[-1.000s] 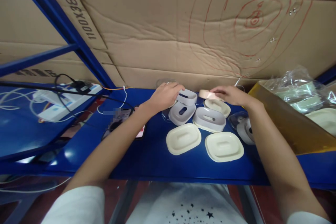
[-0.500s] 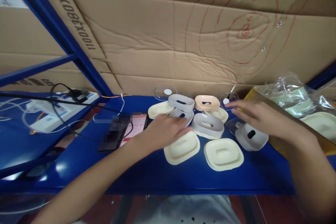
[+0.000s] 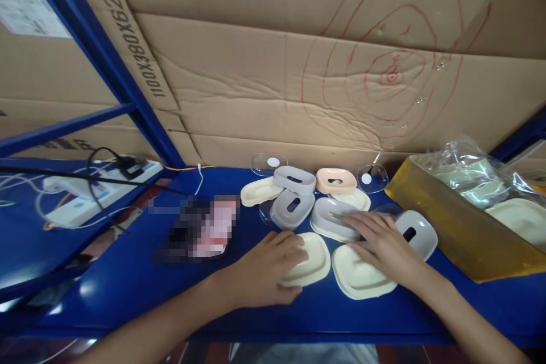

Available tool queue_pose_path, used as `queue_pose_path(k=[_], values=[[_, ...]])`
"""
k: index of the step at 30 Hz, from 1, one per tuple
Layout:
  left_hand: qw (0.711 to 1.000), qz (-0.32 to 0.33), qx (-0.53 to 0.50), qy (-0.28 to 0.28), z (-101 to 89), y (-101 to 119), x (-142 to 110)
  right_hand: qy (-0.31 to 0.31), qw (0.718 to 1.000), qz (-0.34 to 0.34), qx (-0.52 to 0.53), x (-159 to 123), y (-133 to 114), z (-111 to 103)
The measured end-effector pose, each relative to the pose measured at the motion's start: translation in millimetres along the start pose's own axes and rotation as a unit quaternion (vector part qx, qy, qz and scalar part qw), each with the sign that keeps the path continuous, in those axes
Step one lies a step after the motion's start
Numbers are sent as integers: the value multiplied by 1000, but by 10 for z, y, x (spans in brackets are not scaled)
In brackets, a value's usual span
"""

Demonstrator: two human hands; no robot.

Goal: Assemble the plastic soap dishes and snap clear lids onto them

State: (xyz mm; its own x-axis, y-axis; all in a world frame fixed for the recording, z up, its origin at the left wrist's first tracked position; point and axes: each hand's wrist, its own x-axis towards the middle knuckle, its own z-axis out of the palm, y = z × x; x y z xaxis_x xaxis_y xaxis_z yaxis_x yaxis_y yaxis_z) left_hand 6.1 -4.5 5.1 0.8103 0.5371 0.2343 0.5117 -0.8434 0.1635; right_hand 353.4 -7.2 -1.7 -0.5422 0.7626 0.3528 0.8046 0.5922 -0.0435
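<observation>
My left hand lies over the left side of a cream soap-dish tray, fingers apart and slightly bent, thumb near the tray's front edge. Fingers stretched, my right hand reaches across a second cream tray towards a grey soap dish. That dish sits on a cream base, its right part covered by the fingertips. Beside the right wrist stands a tilted grey slotted dish. Behind my left hand is another grey dish.
At the back are a grey dish, a peach dish and clear plates with white dots. A yellow box with plastic-wrapped parts stands right. Left are a pixelated phone and a power strip. Cardboard lines the back.
My right hand has moved left and towards me, from above the right-hand grey dish to the middle pieces. My left hand has come down and forward onto the left cream tray. The view tilted up slightly.
</observation>
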Motion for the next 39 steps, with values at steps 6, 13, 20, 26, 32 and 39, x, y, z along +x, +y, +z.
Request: queue_pose_path(k=[6,13,20,26,32,39], values=[[991,44,-1,128,-159,-42,42,-14,999,6,37,200,283,-269],[968,-30,181,170,-435,-596,692,69,995,58,-35,-107,796,-339],[971,-37,204,123,-252,-882,1190,47,996,72,-25,-624,692,-320],[974,-55,164,147,-570,-749,787,42,994,96,-43,-1138,558,-158],[961,-160,32,223,-1079,-759,15,36,996,71,-36,-1061,289,128],[943,-266,34,199,-638,-771,-795,48,996,62,-54,-738,76,279]])
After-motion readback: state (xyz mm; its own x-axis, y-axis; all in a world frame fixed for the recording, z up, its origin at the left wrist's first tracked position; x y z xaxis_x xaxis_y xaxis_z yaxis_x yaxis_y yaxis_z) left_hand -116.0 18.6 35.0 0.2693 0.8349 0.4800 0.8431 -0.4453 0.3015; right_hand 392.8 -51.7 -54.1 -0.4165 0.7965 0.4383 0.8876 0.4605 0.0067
